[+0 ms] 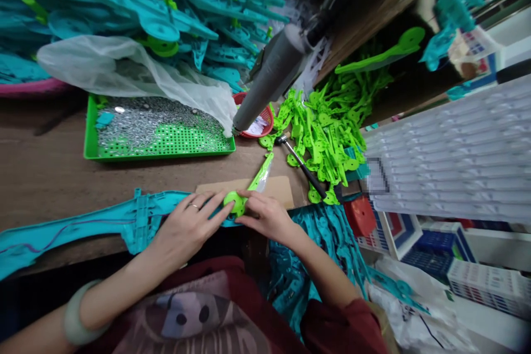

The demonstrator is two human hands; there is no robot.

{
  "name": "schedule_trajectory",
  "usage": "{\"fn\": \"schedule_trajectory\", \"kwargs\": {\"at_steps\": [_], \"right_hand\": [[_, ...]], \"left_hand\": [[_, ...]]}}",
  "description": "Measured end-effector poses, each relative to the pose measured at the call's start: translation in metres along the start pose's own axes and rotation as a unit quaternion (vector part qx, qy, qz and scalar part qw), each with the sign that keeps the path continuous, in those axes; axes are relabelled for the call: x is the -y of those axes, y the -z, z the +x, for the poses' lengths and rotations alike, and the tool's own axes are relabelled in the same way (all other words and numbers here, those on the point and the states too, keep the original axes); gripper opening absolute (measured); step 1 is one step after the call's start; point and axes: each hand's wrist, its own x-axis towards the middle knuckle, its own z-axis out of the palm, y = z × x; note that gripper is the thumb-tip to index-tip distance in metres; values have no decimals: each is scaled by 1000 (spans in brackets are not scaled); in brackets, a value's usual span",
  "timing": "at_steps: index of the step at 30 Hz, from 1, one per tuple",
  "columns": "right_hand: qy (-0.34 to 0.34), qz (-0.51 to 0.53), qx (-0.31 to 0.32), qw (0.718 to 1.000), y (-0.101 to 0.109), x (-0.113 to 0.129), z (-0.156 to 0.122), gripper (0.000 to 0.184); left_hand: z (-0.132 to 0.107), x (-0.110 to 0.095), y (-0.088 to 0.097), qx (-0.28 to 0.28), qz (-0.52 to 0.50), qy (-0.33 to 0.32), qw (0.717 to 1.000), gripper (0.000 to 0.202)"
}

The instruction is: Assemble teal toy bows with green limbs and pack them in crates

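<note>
Both our hands meet at the bench edge. Left hand (187,225) flat, pressing the teal arm (83,227); right hand (267,215) pinches the green piece (244,191).

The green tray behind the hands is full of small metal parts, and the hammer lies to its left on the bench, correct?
Not quite. The green tray does hold small metal parts, but the hammer lies to its right, beside the pile of green plastic pieces, as the head view shows. Both hands, the left hand and the right hand, rest on a green piece over a teal part.
</note>
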Motion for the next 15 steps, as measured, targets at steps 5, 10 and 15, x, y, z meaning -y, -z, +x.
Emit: {"fn": "schedule_trajectory", "kwargs": {"at_steps": [5,10,15], "right_hand": [[-64,110,-114,985,6,-19,1,22],[-363,395,-294,791,22,-57,32,47],[-333,530,-238,743,38,-66,57,44]], "left_hand": [[-5,-1,-5,26,7,-26,999,50],[-5,2,-4,17,61,-69,996,51],[-7,5,-5,-25,83,-106,991,48]]}}
